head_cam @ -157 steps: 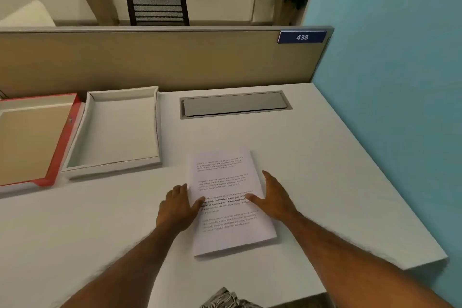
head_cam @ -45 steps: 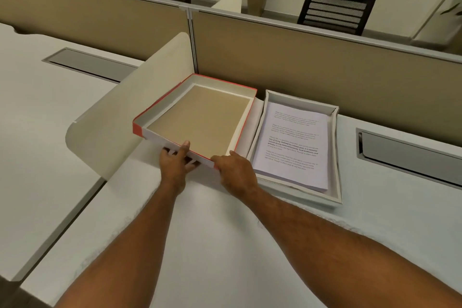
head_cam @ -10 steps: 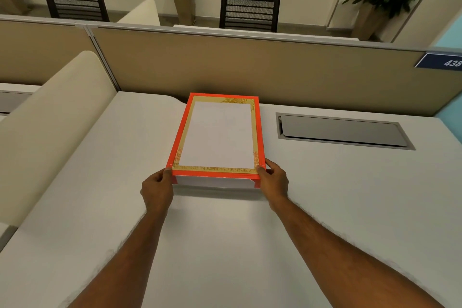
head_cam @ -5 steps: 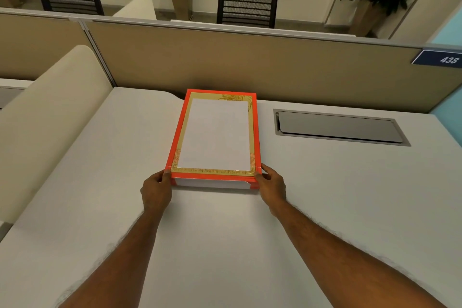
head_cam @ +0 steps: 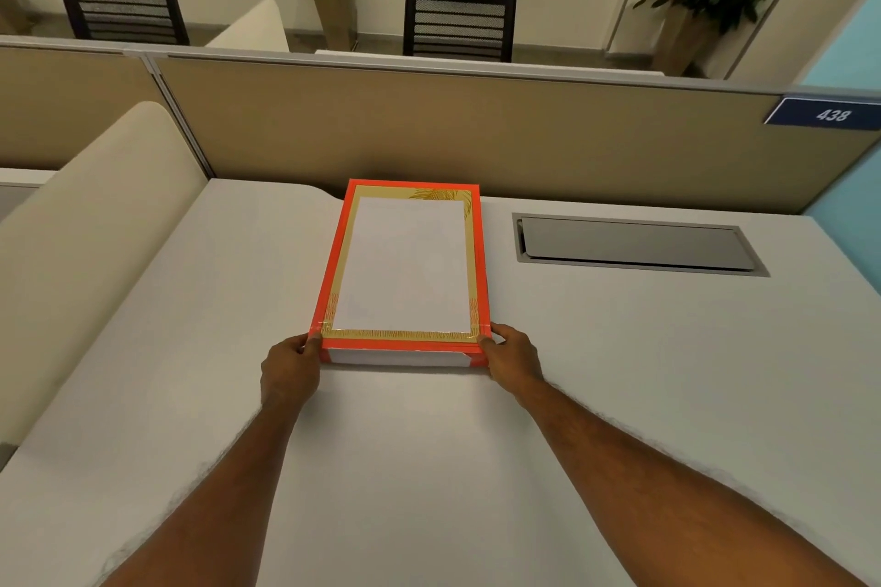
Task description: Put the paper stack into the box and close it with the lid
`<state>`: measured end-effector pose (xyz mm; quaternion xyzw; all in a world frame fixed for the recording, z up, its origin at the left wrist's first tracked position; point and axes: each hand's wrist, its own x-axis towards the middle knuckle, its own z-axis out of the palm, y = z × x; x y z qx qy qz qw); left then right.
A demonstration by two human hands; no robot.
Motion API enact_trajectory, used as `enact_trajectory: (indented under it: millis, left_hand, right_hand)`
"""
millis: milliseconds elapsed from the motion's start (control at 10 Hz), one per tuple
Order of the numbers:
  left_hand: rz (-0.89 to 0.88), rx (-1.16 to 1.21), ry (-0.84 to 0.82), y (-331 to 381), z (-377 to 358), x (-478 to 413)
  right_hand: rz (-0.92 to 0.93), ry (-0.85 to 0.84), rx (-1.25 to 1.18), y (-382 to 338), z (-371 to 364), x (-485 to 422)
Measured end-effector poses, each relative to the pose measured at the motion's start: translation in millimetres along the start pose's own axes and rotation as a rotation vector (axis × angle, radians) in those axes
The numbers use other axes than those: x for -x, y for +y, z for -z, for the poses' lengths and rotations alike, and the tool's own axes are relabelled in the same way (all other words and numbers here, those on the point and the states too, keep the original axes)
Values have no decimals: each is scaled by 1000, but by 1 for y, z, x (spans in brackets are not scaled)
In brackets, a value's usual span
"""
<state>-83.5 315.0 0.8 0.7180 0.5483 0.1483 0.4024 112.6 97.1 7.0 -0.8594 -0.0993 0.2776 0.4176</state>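
Note:
The red-edged lid (head_cam: 405, 267), with a gold border and a white panel on top, sits squarely over the white box (head_cam: 395, 357), whose front wall shows as a thin strip under it. The paper stack is hidden inside. My left hand (head_cam: 290, 369) grips the near left corner of the lid, thumb on top. My right hand (head_cam: 512, 357) holds the near right corner the same way. The closed box rests on the white desk (head_cam: 429, 467) near the partition.
A tan partition (head_cam: 429, 133) runs behind the box. A grey cable hatch (head_cam: 634, 244) lies in the desk to the right. A cream curved divider (head_cam: 81, 243) borders the desk's left side. A blue wall stands at far right.
Since half a second ago both hands stay at the lid's near corners and the box has not shifted. Earlier, the paper went from the desk into the box and the lid went on.

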Motion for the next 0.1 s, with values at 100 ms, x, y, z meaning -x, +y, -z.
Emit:
enact_trajectory:
  millis: [100]
  left_hand:
    - [-9, -119, 19, 11, 4, 3]
  right_hand:
    - [-42, -68, -1, -2, 6, 1]
